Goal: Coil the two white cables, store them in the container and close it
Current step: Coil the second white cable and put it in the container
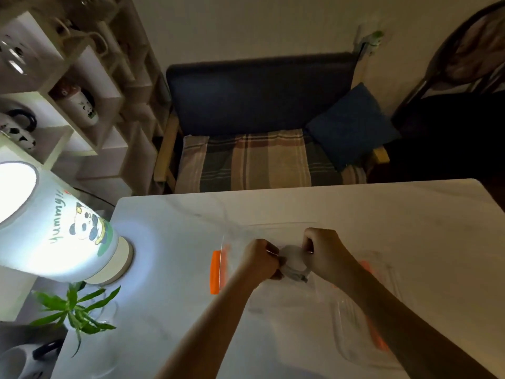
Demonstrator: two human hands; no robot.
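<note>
Both my hands meet over the middle of the white table [410, 214]. My left hand [261, 259] and my right hand [326, 250] are closed on a coiled white cable [293, 262], held as a round bundle between them. A clear container [273, 228] with an orange clip [216, 272] lies under and left of my hands. To the right sits a clear lid [363, 332] with orange edges, partly hidden by my right forearm. I cannot make out a second cable; the picture is blurred.
A lit lamp [54, 231] with a panda print stands at the table's left edge, a green plant [79, 310] in front of it. Shelves with mugs [82, 105] stand at the left. A dark sofa [259, 119] with a blue cushion sits beyond the table.
</note>
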